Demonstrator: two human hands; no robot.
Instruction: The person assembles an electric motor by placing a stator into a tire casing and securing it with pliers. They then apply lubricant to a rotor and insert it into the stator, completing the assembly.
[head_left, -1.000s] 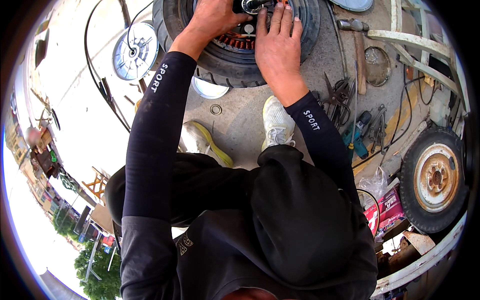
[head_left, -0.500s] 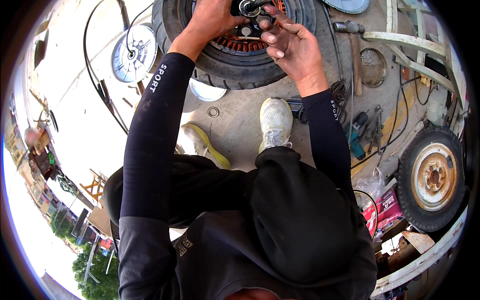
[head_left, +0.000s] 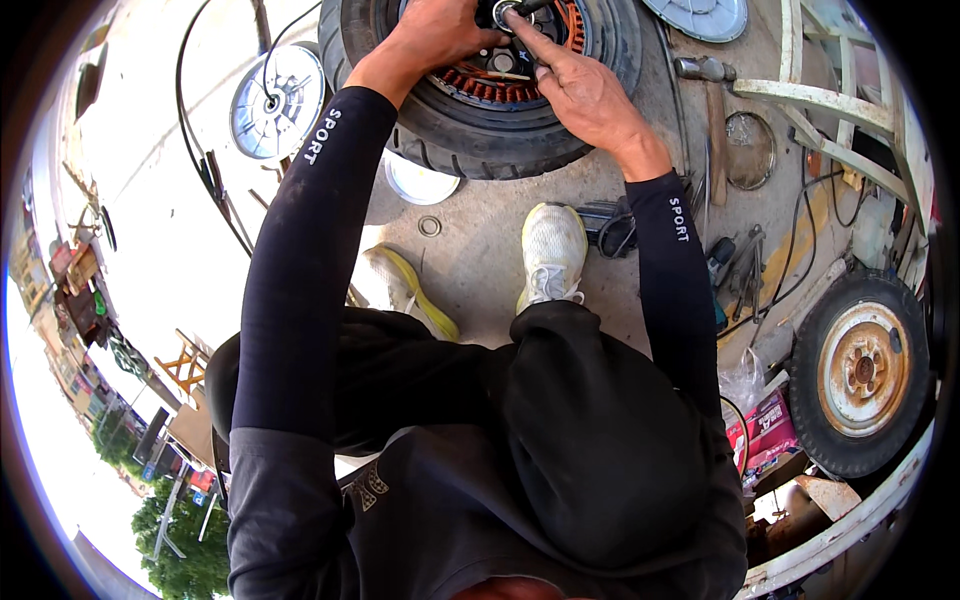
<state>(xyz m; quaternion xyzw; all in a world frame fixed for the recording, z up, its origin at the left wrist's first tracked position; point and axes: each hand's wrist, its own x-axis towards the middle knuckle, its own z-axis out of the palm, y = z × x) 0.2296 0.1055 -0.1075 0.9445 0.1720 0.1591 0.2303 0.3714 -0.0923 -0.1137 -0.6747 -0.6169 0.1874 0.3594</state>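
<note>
At the top edge lies a black-tyred wheel (head_left: 500, 150) with a ring of copper windings (head_left: 490, 88) inside, like a hub motor. My left hand (head_left: 432, 42) reaches over the wheel's left side, its thumb by the dark centre; the other fingers are mostly out of view. My right hand (head_left: 592, 98) comes from the right, palm down. Its index finger is stretched onto a shiny metal ring (head_left: 506, 14), apparently a bearing, around a dark shaft (head_left: 536, 6). Its other fingers are curled, with nothing seen in them.
Silvery round covers lie left (head_left: 277, 100) and upper right (head_left: 702, 14). A hammer (head_left: 716, 130), shallow round dish (head_left: 750, 150) and hand tools (head_left: 743, 275) are at right, near a white metal frame (head_left: 815, 98) and rusty-rimmed wheel (head_left: 862, 365). A small ring (head_left: 429, 227) lies near my shoes.
My right hand has turned from palm up with spread fingers to palm down, its index finger now on the metal ring. My left hand stays at the wheel. The view has shifted slightly.
</note>
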